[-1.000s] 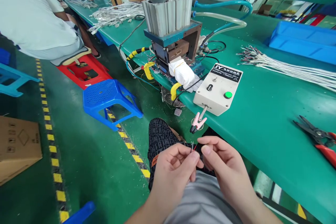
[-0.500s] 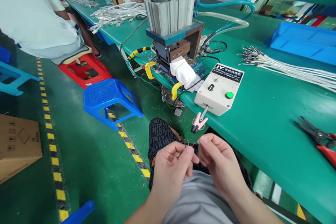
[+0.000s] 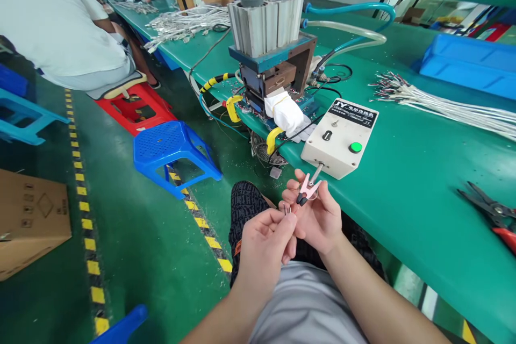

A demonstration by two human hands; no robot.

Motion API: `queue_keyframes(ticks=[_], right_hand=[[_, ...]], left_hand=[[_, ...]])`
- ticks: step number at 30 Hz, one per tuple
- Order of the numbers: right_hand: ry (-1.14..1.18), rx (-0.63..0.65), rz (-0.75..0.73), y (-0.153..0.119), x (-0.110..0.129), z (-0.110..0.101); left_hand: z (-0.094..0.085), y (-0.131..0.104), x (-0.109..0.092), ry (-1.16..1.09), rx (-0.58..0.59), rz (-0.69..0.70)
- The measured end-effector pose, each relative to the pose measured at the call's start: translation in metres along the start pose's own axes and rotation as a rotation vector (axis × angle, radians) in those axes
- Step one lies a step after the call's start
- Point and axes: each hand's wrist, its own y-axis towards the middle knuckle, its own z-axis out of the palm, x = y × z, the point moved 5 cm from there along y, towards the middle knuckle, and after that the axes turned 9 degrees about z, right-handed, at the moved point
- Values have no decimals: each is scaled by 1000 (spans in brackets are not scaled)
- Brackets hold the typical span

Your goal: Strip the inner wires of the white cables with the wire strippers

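Note:
My left hand is closed in a pinch on thin wires, whose short ends stick up past the thumb and forefinger. The rest of the wires is hidden by the hand. My right hand is turned palm up around a pink clip with black tips, its thumb on one side and curled fingers on the other, apart. The thumb is close to one clip handle; firm contact cannot be made out. A metal shaft joins the clip to a beige control box with a green button at the table edge.
A pneumatic press stands behind the box, with yellow clamps at the table edge. White cables, a blue bin and red-handled cutters lie right. A blue stool and a seated person are left.
My right hand has left the wire ends and moved up and left to surround the pink clip, its fingers spreading from a pinch. My left hand keeps pinching the wires.

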Motion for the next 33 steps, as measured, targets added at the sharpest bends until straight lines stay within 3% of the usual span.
queue_keyframes(ticks=[3,12,28,31,33], right_hand=[[10,-19,-16,0,-2,6],[-53,-248,-123,-11,5,10],[-81,-263,-100,-12,4,9],[-234,-294,-92,-29,3,-1],[-516,-370,-134,-51,8,-10]], left_hand=[[0,1,-1,12,13,20],[0,5,0,23,-20,23],[9,11,-6,57,-48,27],[9,11,-6,53,-48,30],[9,11,-6,46,-53,25]])
